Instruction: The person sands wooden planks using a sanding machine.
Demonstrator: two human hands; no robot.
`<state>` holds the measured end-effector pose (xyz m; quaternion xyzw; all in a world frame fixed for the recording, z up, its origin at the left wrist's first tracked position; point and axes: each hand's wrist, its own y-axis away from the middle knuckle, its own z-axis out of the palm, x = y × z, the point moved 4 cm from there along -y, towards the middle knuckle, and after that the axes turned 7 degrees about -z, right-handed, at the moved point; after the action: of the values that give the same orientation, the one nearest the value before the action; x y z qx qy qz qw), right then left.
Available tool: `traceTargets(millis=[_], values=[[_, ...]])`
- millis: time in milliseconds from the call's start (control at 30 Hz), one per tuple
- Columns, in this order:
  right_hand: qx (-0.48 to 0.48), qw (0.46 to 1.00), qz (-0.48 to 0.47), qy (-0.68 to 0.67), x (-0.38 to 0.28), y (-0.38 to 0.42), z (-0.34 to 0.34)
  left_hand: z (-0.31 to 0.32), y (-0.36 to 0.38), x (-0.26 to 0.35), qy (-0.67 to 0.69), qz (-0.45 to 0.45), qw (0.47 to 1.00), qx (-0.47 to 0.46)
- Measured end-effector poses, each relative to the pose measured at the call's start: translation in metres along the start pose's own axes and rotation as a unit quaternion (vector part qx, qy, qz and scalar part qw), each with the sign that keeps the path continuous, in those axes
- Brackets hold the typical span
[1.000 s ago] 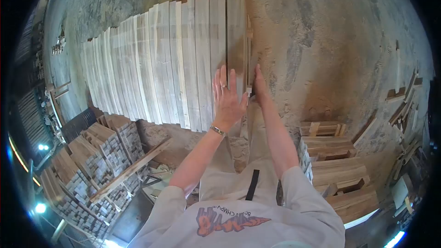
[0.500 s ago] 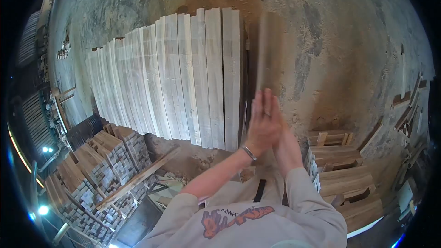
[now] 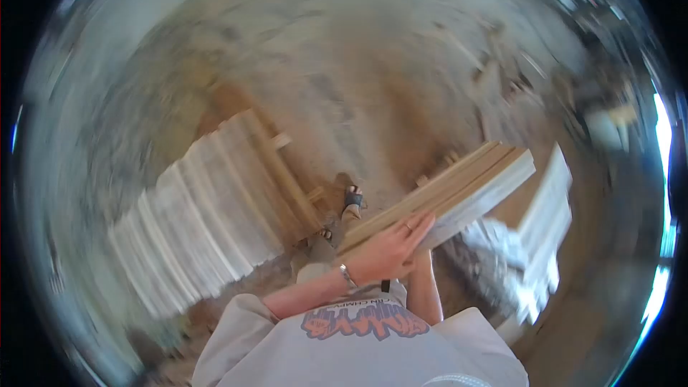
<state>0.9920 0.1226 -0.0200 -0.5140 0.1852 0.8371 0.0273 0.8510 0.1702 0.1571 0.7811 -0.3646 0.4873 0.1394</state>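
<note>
A bundle of planks (image 3: 459,186) is held at a slant in front of the body. The planks are long, straight and flat, with brown wood on top, thin dark lines between them and a pale, whitish face along one side. The bundle is grasped by the left hand (image 3: 390,252), which is laid over its near part with the fingers reaching onto the pale side. The right hand (image 3: 421,265) is seen at the low side, under the left hand; it is mostly hidden, so how its fingers are bent cannot be told. Most of the bundle sticks out past the fingers, away from the body. To the left, a wide row of pale boards (image 3: 201,208) is laid side by side, with uneven ends. To the right, another stack of wood (image 3: 534,222) is seen, brown and white but blurred. The floor (image 3: 308,100) looks dusty, with grey and rusty brown patches.
</note>
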Motion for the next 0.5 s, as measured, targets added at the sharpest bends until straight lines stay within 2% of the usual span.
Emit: traceTargets(millis=[100, 133, 167, 233, 267, 300, 400, 433, 467, 500], values=[[0.136, 0.985, -0.099, -0.044, -0.036, 0.068, -0.029, 0.012, 0.015, 0.056, -0.032, 0.125, 0.989, -0.077], [0.174, 0.974, -0.132, -0.068, -0.045, 0.097, -0.045, 0.022, 0.021, 0.078, -0.083, 0.117, 0.985, -0.096], [0.213, 0.959, -0.160, -0.094, -0.044, 0.130, -0.052, 0.035, 0.030, 0.101, -0.086, 0.147, 0.976, -0.135], [0.303, 0.918, -0.216, -0.134, -0.037, 0.189, -0.063, 0.055, 0.029, 0.123, -0.164, 0.129, 0.966, -0.156], [0.341, 0.880, -0.247, -0.219, -0.032, 0.226, -0.067, 0.072, 0.037, 0.149, -0.134, 0.183, 0.965, -0.136], [0.421, 0.846, -0.250, -0.209, -0.036, 0.255, -0.065, 0.095, 0.040, 0.159, -0.135, 0.202, 0.953, -0.183], [0.507, 0.768, -0.308, -0.241, 0.002, 0.335, -0.098, 0.166, 0.068, 0.205, -0.130, 0.320, 0.898, -0.271], [0.479, 0.768, -0.346, -0.247, 0.005, 0.355, -0.109, 0.187, 0.077, 0.225, -0.121, 0.359, 0.880, -0.286], [0.463, 0.763, -0.382, -0.239, 0.003, 0.352, -0.098, 0.181, 0.068, 0.230, -0.096, 0.397, 0.860, -0.306], [0.489, 0.731, -0.402, -0.254, 0.006, 0.386, -0.110, 0.207, 0.091, 0.258, -0.085, 0.424, 0.841, -0.326]])
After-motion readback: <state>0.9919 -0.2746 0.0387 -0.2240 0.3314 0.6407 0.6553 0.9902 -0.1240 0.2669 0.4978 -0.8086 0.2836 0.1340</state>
